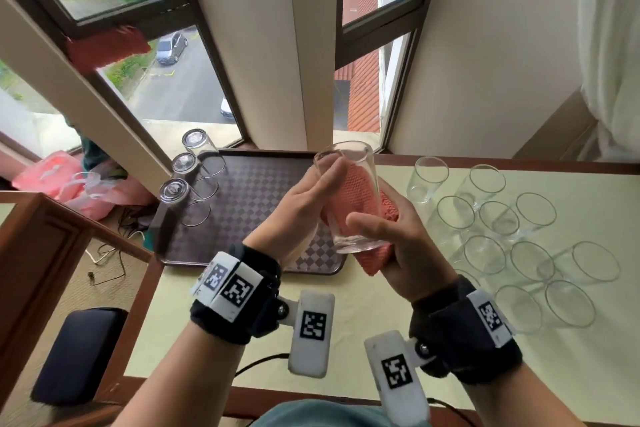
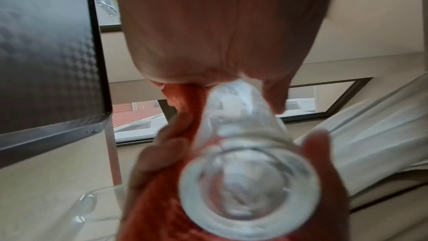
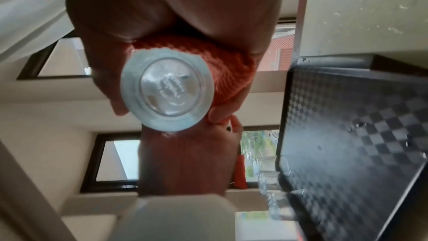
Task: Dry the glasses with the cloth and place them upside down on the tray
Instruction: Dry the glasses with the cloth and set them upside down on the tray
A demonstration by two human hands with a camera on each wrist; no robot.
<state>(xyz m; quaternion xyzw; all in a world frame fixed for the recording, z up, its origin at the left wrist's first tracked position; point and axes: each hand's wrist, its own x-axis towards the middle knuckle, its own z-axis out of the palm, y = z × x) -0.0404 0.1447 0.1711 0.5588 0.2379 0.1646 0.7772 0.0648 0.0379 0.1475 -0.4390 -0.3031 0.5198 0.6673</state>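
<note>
I hold one clear glass (image 1: 349, 198) tilted above the tray's right edge, mouth pointing away, thick base (image 3: 166, 87) towards me. My left hand (image 1: 308, 194) grips its upper part near the rim. My right hand (image 1: 384, 236) wraps a salmon-pink cloth (image 1: 388, 210) round the lower part, thumb lying on the glass. The cloth (image 2: 157, 208) sits between that palm and the glass wall (image 2: 250, 180). The dark checkered tray (image 1: 249, 191) carries three glasses (image 1: 188, 177) upside down along its left side.
Several upright glasses (image 1: 485, 215) crowd the pale tabletop (image 1: 214, 322) on the right. Window frames and a wall stand just behind the tray. A white curtain (image 1: 609, 45) hangs at far right. A black padded stool (image 1: 79, 354) and pink bags (image 1: 59, 177) lie left of the table.
</note>
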